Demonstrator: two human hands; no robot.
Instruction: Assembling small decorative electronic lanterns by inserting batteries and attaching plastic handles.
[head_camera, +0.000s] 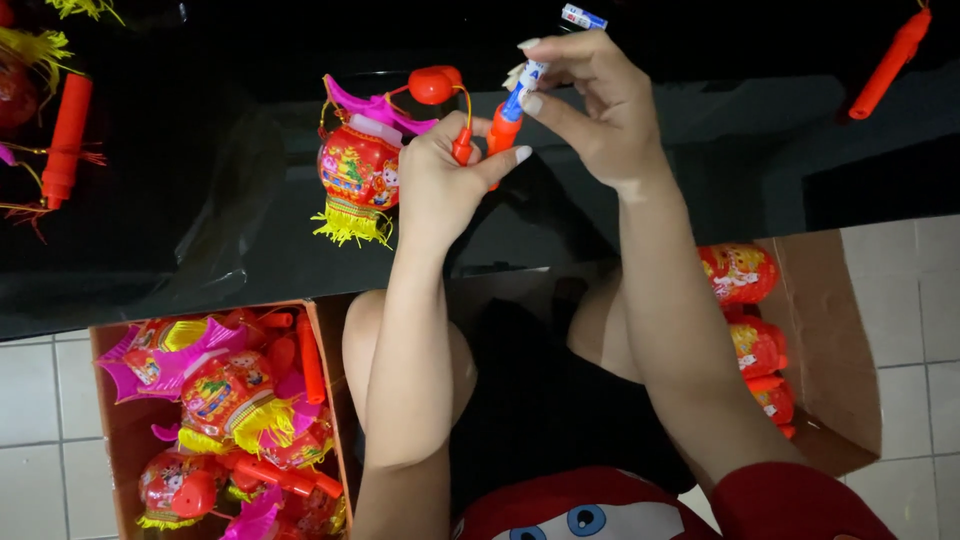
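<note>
My left hand (445, 170) grips the orange handle tube (503, 128) of a toy lantern over the black table. The red lantern body (357, 172) with a pink top and yellow fringe hangs just left of that hand, joined by a thin wire to a red cap (434, 84). My right hand (590, 95) pinches a small blue and white battery (527, 80) whose lower end sits in the open top of the tube. A second small battery (583, 17) lies on the table just above my right hand.
An open cardboard box (112, 345) at lower left holds several red lanterns with yellow fringes. Another cardboard box (825, 330) at right holds red lantern bodies. Loose orange handle tubes lie at the table's far left (67, 138) and far right (887, 65). White floor tiles show below.
</note>
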